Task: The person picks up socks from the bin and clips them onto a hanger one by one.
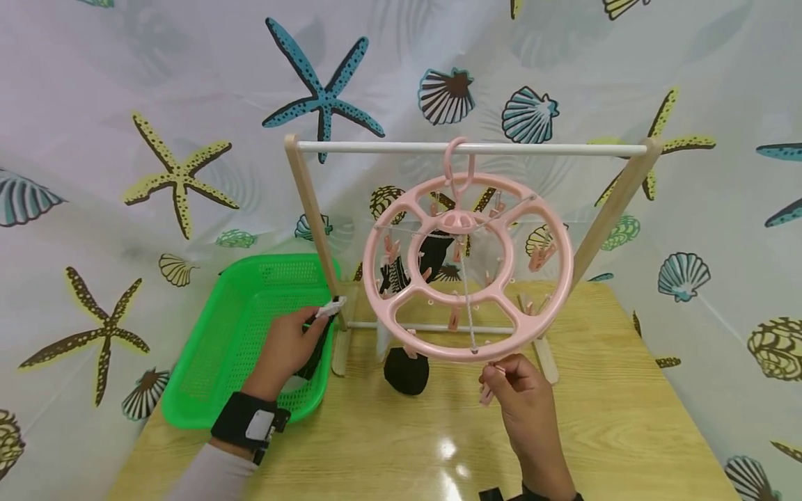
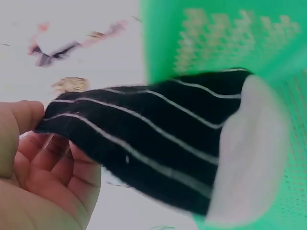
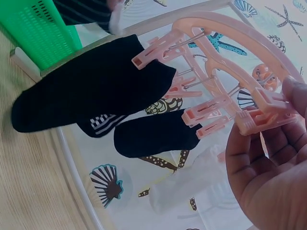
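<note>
My left hand (image 1: 282,348) pinches the edge of a black sock with thin white stripes and a white end (image 2: 144,129). The sock hangs over the right side of the green basket (image 1: 194,390). On the right, my right hand (image 1: 525,400) pinches a pink clothespin (image 1: 486,394) at the front rim of the round pink drying hanger (image 1: 374,278). Several other clothespins dangle from that hanger. In the right wrist view, two plain black socks (image 3: 91,86), a black-and-white patterned sock (image 3: 103,125) and a whitish cloth (image 3: 187,184) hang near the pins.
A wooden stand (image 1: 313,209) with a white top rod (image 1: 376,147) carries the hanger by its hook. It stands on a wood-grain table (image 1: 601,410), to the right of the basket. Behind is a white sheet printed with starfish and shells (image 1: 219,83).
</note>
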A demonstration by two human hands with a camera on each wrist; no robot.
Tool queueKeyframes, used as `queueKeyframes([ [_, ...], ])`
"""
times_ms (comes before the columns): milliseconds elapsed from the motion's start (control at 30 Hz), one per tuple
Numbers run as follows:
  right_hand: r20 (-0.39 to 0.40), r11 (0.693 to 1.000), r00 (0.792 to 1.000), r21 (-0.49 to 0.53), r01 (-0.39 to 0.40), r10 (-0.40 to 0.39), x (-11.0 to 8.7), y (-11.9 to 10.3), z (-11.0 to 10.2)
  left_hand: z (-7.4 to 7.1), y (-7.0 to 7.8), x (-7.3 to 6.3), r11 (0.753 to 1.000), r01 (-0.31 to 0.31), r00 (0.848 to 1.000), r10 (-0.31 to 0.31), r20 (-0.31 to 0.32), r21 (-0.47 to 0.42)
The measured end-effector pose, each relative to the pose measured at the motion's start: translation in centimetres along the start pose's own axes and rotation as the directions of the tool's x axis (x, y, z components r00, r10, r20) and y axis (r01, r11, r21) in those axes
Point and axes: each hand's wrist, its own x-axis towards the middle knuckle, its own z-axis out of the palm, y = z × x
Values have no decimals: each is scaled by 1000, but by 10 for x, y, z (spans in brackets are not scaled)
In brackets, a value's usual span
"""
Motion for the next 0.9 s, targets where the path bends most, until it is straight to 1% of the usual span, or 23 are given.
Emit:
queueKeyframes([
  [100,2,1000,1000,4,1,-1,0,0,1,-5,14,-19,996,-74,996,72,-52,-44],
  [167,3,1000,1000,2,1,-1,0,0,1,-11,21,-31,988,-138,987,131,-94,-72],
  [233,2,1000,1000,-8,-2,2,-1,0,1,-18,27,-41,975,-203,974,192,-117,-89],
  [300,-8,1000,1000,-23,-10,10,-2,-1,1,-25,34,-51,963,-251,963,240,-119,-94],
  [400,-18,999,1000,-32,-22,21,-2,-1,1,-32,42,-64,949,-310,946,301,-119,-63],
  [467,-25,999,999,-28,-28,27,-2,-1,1,-29,49,-71,933,-355,930,346,-124,-56],
  [500,-24,999,999,-27,-27,26,-2,-1,1,-26,52,-74,926,-373,923,363,-129,-61],
  [567,-27,1000,999,-18,-20,19,-2,-1,2,-14,58,-80,910,-403,912,390,-128,-95],
  [600,-27,1000,1000,-14,-13,12,-2,-1,3,-6,61,-82,904,-407,912,394,-119,-131],
  [633,-30,1000,1000,-9,-4,3,-2,0,4,3,64,-84,896,-408,913,394,-108,-177],
  [667,-31,1000,999,-1,9,-9,-2,0,5,12,67,-86,891,-397,918,385,-94,-222],
  [800,-41,999,998,31,45,-43,-1,1,11,50,78,-94,875,-349,932,361,-30,-335],
  [900,-38,998,998,28,53,-52,-2,2,15,72,86,-98,874,-333,932,363,18,-354],
])
